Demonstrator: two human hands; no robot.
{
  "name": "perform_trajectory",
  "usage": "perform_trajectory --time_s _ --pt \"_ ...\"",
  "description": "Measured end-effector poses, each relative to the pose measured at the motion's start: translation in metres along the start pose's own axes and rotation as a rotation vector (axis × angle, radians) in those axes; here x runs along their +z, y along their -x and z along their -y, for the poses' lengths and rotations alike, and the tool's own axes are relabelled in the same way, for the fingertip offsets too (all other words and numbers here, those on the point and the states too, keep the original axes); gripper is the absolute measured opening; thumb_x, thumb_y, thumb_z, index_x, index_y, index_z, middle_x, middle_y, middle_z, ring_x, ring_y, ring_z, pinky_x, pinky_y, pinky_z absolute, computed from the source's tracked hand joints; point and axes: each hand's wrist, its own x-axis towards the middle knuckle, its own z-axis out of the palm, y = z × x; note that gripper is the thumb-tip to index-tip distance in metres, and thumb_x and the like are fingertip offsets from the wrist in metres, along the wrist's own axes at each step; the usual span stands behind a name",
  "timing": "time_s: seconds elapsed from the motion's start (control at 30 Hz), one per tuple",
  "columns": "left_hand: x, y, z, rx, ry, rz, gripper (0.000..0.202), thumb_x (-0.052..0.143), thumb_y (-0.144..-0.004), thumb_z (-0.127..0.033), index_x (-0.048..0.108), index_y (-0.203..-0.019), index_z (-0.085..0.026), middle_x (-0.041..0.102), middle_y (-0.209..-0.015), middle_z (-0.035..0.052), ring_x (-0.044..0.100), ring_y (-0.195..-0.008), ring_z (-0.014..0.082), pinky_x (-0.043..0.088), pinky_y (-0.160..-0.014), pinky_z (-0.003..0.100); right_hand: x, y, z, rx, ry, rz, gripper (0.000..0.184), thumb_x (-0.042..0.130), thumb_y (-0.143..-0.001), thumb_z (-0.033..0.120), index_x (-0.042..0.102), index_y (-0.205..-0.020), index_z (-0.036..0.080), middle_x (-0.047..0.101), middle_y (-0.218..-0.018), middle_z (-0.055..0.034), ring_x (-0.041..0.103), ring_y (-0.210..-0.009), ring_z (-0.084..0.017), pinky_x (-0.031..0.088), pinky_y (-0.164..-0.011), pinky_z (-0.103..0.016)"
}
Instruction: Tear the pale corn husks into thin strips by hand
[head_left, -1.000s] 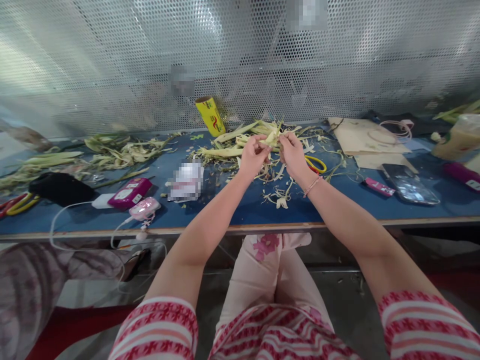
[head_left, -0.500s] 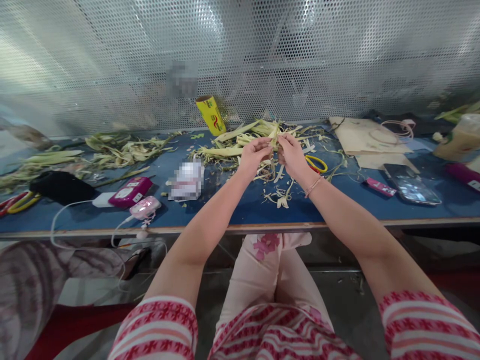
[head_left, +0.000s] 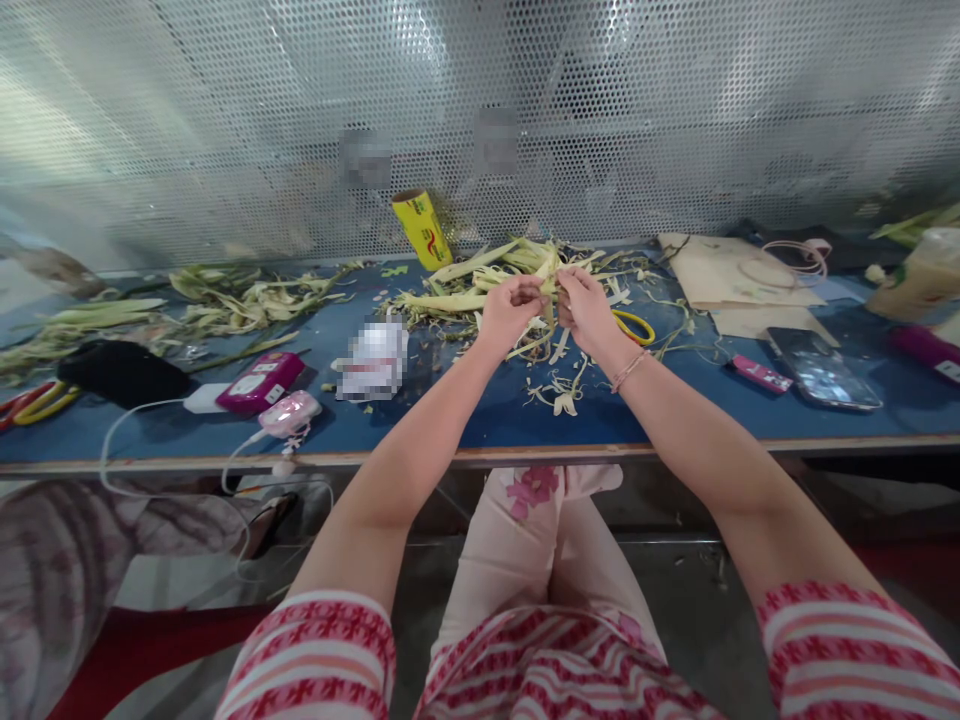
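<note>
Pale yellow-green plant strips, like corn husk, lie in a pile (head_left: 457, 300) on the blue table. Just in front of that pile, my left hand (head_left: 514, 305) pinches a husk strip (head_left: 550, 278) between thumb and fingers. My right hand (head_left: 583, 305) is closed on the same strip from the other side, a small gap between the two hands. Part of the strip is hidden by my fingers. Shredded scraps (head_left: 562, 395) lie on the table below my hands. Beside my right wrist rests a yellow scissors handle (head_left: 634, 327), its blades out of sight.
A yellow tube (head_left: 421, 230) leans near the perforated metal screen (head_left: 300, 150). To the left are another husk pile (head_left: 255, 300), a purple device (head_left: 262, 383) with a white cable and a black pouch (head_left: 124, 374). Brown paper (head_left: 712, 270) and a phone (head_left: 825, 370) lie right.
Both hands stay over the same spot. My fingers have shifted slightly on the strip, and the left hand's fingers have curled more. A strip end now hangs between the hands.
</note>
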Motion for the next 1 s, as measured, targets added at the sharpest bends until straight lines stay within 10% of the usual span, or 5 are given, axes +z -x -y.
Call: perform_trajectory --time_s 0.47,0.77,1.0 --pt "-0.003 0.002 -0.003 0.245 -0.468 -0.176 0.018 0.078 -0.068 -0.009 0.063 -0.074 -0.018 0.059 -0.089 0.0004 0.037 -0.057 0.0066 0.039 -0.060 0.026 -0.011 -0.015 -0.015 -0.229 0.253 0.033 0.045 0.064 -0.084 0.061 0.045 -0.070 0.023 0.033 -0.055 0.0077 0.031 -0.049 -0.009 0.026 -0.049 -0.026" --pt "-0.002 -0.001 -0.004 -0.059 -0.026 -0.127 0.015 0.063 -0.076 -0.004 0.062 -0.077 -0.018 0.061 -0.073 -0.0010 0.053 -0.069 0.0124 0.043 -0.072 0.028 -0.011 -0.017 -0.016 -0.301 0.482 0.110 0.029 0.070 -0.080 0.037 0.050 -0.066 0.021 0.042 -0.059 0.0063 0.036 -0.059 -0.012 0.029 -0.061 -0.028" --pt "-0.005 -0.001 -0.005 0.031 -0.073 -0.159 0.015 0.069 -0.083 -0.016 0.063 -0.069 -0.018 0.060 -0.066 -0.0014 0.053 -0.069 0.0120 0.042 -0.070 0.026 -0.008 -0.010 -0.010 -0.345 0.561 0.163 0.024 0.067 -0.083 0.027 0.050 -0.066 0.022 0.046 -0.063 0.0042 0.040 -0.064 -0.014 0.032 -0.065 -0.029"
